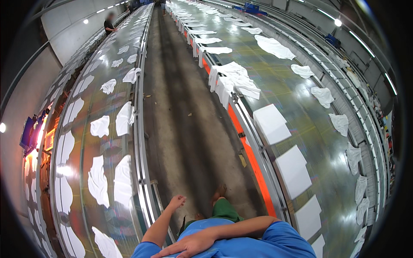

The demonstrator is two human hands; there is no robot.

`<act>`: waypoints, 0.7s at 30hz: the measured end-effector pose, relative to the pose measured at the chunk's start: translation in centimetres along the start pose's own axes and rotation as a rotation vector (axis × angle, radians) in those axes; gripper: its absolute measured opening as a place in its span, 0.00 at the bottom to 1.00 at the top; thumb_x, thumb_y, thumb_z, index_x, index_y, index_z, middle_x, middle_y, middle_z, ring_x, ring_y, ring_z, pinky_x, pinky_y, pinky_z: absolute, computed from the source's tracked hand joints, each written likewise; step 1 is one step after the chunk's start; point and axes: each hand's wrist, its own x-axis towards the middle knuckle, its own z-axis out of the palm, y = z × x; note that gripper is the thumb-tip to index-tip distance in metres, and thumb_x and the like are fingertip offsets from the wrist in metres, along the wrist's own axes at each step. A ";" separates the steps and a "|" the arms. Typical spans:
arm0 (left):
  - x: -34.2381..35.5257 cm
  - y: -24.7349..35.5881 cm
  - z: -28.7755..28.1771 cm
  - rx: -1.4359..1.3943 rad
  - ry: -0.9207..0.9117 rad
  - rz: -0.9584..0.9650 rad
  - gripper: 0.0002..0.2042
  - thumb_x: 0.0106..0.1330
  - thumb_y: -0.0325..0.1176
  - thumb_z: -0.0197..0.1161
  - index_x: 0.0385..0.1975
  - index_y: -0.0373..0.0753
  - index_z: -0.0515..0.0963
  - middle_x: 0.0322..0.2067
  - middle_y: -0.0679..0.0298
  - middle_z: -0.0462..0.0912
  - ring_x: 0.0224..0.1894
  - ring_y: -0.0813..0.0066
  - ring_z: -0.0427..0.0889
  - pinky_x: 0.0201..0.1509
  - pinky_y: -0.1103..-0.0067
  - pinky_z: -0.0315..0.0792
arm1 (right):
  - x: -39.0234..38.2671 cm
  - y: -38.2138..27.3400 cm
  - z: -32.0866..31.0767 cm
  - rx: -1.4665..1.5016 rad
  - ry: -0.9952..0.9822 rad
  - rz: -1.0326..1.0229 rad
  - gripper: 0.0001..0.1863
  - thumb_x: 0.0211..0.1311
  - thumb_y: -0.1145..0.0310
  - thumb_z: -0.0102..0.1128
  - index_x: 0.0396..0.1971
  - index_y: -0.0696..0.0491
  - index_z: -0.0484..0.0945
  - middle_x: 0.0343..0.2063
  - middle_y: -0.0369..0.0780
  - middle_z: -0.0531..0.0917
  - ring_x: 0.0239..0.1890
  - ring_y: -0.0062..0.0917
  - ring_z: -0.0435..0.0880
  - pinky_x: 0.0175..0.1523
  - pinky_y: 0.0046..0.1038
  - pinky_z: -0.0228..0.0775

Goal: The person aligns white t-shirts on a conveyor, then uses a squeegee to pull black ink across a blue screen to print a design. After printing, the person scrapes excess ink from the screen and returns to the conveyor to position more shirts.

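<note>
My left hand (pixel 178 201) hangs in the aisle beside the left long table's rail, fingers loosely curved and apart, holding nothing. My right hand (pixel 189 244) lies with spread fingers on my blue shirt (pixel 269 241), at my belly. A white cloth piece (pixel 124 180) lies on the left table nearest my left hand. On the right table, stacked white rectangular sheets (pixel 294 171) lie near the edge, with rumpled white garments (pixel 234 81) draped over the rail farther along.
Two long glossy tables (pixel 107 144) (pixel 318 142) flank a concrete aisle (pixel 185 137). An orange strip (pixel 260 180) runs along the right table's side. A glowing blue machine (pixel 32 133) stands at left. A co-worker (pixel 109 26) stands by the far left table; another person (pixel 163 8) is down the aisle.
</note>
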 end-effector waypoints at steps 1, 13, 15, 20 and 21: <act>2.9 2.3 -1.2 0.036 -0.010 0.023 0.19 0.69 0.46 0.65 0.48 0.36 0.80 0.38 0.61 0.87 0.33 0.72 0.85 0.35 0.75 0.77 | -0.8 -0.5 -2.4 -0.017 0.051 -0.011 0.34 0.78 0.51 0.48 0.73 0.57 0.58 0.72 0.49 0.64 0.75 0.40 0.59 0.77 0.38 0.48; 17.9 11.4 -11.9 -0.041 0.076 -0.324 0.12 0.67 0.37 0.63 0.42 0.36 0.83 0.32 0.60 0.86 0.32 0.71 0.84 0.36 0.73 0.79 | -6.9 -12.4 -35.5 -0.258 0.298 -0.317 0.08 0.75 0.67 0.52 0.43 0.57 0.72 0.48 0.46 0.78 0.54 0.36 0.80 0.57 0.34 0.73; 19.7 12.4 -13.2 -0.083 0.115 -0.394 0.12 0.67 0.37 0.63 0.42 0.36 0.82 0.32 0.60 0.86 0.32 0.71 0.84 0.36 0.73 0.79 | -7.1 -14.2 -41.8 -0.373 0.072 -0.157 0.06 0.70 0.72 0.52 0.42 0.56 0.72 0.45 0.46 0.78 0.50 0.36 0.81 0.52 0.35 0.72; 28.4 18.1 -17.9 -0.141 0.146 -0.427 0.12 0.67 0.38 0.63 0.43 0.36 0.82 0.32 0.61 0.86 0.32 0.72 0.84 0.36 0.73 0.78 | -6.7 -16.6 -58.0 -0.576 -0.248 0.031 0.07 0.63 0.74 0.51 0.39 0.57 0.74 0.33 0.50 0.81 0.39 0.46 0.81 0.44 0.43 0.70; 30.8 19.7 -19.5 -0.141 0.148 -0.422 0.12 0.67 0.38 0.63 0.43 0.36 0.82 0.32 0.61 0.86 0.32 0.72 0.84 0.36 0.73 0.78 | -6.4 -16.9 -61.1 -0.645 -0.253 0.089 0.09 0.63 0.70 0.51 0.39 0.57 0.75 0.31 0.53 0.82 0.36 0.50 0.81 0.42 0.46 0.70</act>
